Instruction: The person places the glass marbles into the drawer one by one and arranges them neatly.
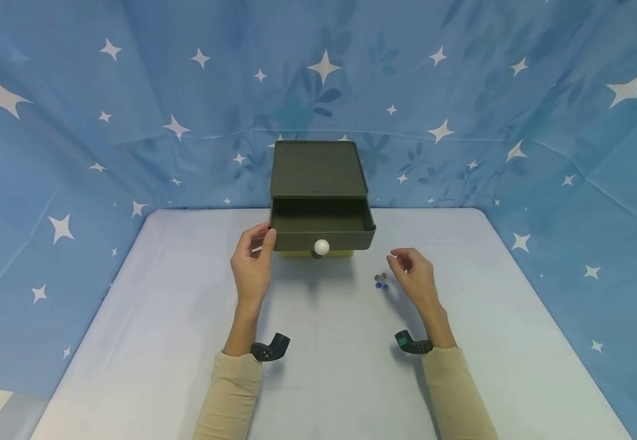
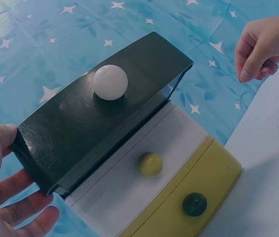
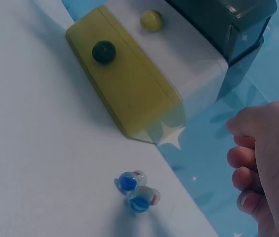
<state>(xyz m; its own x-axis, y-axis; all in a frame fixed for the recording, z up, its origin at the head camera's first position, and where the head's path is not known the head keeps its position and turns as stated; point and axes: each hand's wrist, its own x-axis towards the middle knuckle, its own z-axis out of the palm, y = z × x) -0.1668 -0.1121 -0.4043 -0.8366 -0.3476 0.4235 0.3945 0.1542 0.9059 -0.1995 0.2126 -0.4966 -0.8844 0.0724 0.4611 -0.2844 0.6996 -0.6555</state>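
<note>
A small drawer cabinet stands on the table, its dark green top drawer (image 1: 291,241) pulled out, with a white round knob (image 2: 110,82) on the front. My left hand (image 1: 254,263) grips the left side of that drawer, thumb at the front corner and fingers along the side. In the head view, only bare floor shows in the visible part of the drawer. To the right, my right hand (image 1: 414,275) hovers with loosely curled fingers, and nothing shows in it. Just left of it several small glass marbles (image 3: 139,204), clear with blue or reddish swirls, lie clustered on the table.
Below the green drawer are a white drawer (image 2: 117,190) with a yellow knob (image 2: 150,164) and a yellow drawer (image 3: 129,106) with a dark green knob (image 3: 103,52), both pushed in. A blue star-patterned curtain (image 1: 197,98) hangs behind the white table (image 1: 318,379).
</note>
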